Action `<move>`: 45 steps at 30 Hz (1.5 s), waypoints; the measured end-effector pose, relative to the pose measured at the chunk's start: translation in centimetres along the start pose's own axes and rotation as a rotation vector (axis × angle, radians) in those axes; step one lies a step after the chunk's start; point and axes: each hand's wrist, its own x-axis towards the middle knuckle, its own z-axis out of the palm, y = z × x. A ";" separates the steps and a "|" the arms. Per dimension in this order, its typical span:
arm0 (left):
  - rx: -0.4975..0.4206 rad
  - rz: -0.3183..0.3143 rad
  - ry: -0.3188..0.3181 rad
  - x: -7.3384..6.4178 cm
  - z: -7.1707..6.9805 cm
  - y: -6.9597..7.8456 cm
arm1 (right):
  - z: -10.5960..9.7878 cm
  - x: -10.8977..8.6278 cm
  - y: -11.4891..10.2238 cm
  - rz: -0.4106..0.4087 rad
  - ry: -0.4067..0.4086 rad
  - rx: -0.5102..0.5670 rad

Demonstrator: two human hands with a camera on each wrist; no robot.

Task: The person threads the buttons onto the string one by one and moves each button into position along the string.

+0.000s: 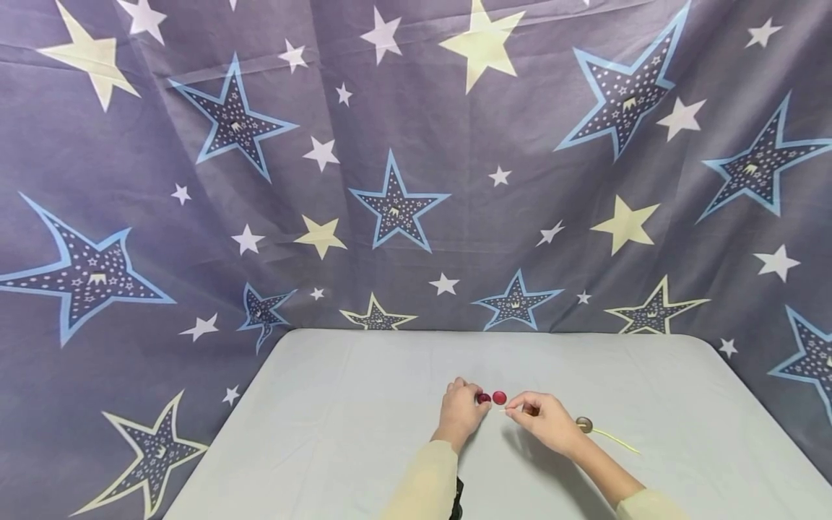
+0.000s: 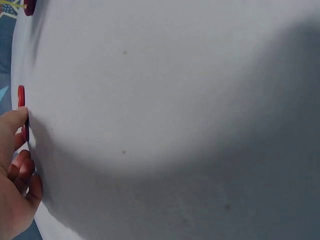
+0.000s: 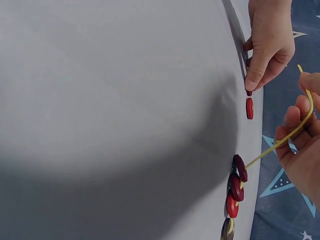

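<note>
On the pale cloth, my left hand [image 1: 460, 412] holds a dark red button [image 1: 484, 398] between thumb and fingers, partly hidden by them. A brighter red button [image 1: 499, 398] lies flat just right of it. My right hand [image 1: 544, 422] pinches a yellow string [image 3: 270, 150] near its tip, which sticks out past the fingertips toward the left hand. In the right wrist view the string runs down to several threaded buttons: dark red ones [image 3: 236, 187], a red one [image 3: 232, 205] and a brown one [image 3: 228, 230].
A pale cloth-covered table [image 1: 351, 412] spreads around both hands. Behind the right hand the brown button and the string's yellow tail [image 1: 617, 442] rest on it. A purple curtain with stars [image 1: 416, 274] hangs along the far edge.
</note>
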 end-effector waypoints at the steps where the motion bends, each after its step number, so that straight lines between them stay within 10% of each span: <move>1: 0.001 0.003 0.002 0.0 0.1 -0.1 | 0.0 0.0 0.0 0.002 -0.001 0.000; 12: -0.078 0.013 -0.020 0.1 0.0 -0.3 | -0.4 -0.5 -2.7 0.011 0.009 -0.052; 35: -0.294 0.039 0.086 -0.5 -1.2 -2.0 | -0.6 -0.2 0.3 -0.005 0.014 -0.041; 45: -0.363 -0.004 0.032 -1.2 -2.3 -2.1 | -0.6 -0.3 0.3 0.016 0.015 -0.027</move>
